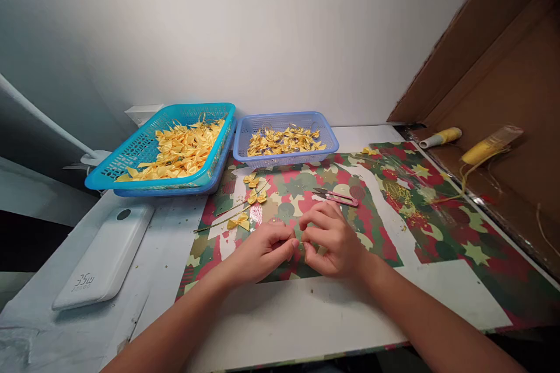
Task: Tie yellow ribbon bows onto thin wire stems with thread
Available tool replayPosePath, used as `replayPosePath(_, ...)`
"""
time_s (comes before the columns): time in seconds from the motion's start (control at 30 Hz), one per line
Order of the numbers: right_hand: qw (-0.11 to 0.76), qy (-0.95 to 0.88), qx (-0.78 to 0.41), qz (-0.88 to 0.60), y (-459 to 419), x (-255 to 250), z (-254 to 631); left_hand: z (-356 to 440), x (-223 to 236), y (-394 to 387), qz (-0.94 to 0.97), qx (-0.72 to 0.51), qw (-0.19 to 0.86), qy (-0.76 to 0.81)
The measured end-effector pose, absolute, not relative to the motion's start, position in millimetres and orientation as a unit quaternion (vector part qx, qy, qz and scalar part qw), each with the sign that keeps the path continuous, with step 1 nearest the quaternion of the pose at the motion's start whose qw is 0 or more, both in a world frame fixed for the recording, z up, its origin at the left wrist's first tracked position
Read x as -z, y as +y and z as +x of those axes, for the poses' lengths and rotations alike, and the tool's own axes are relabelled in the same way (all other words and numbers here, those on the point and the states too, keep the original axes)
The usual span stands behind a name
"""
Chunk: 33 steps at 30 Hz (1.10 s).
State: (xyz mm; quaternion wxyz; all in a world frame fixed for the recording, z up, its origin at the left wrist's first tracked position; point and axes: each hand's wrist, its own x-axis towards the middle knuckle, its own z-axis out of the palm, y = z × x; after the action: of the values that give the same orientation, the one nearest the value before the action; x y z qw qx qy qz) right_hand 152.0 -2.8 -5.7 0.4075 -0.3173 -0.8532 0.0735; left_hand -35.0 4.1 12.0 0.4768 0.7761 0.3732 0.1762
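Observation:
My left hand (272,250) and my right hand (327,239) meet over the patterned sheet, fingertips nearly touching. Both are closed in a pinch; whatever lies between the fingers is too small or too hidden to make out. Just beyond my right hand lies a pair of pink-handled thread snips (336,196), blades pointing left. Left of the hands are several yellow ribbon bows, among them a near bow (238,221), a middle bow (257,196) and a far bow (251,179). Thin gold cords (219,222) lie beside them.
A turquoise basket (131,151) heaped with yellow bows stands back left, beside a lilac basket (286,158) with more bows. A white power bank (105,256) rests at left. At right are thread spools (492,144), cord scraps (400,195) and a cardboard wall (494,58).

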Motion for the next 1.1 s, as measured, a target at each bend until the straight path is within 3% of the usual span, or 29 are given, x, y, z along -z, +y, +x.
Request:
replayPosePath(0.47,0.398,-0.837,-0.111,-0.358,-2.8,3.9,154.4,-41.7,-6.9,5.2,0.700,-0.248,0.547,0.386)
replayPosePath(1.1,0.403,-0.836,-0.102,-0.358,-0.7,6.3,153.5,-42.5,-6.9,10.0,0.689,-0.256,0.557,0.387)
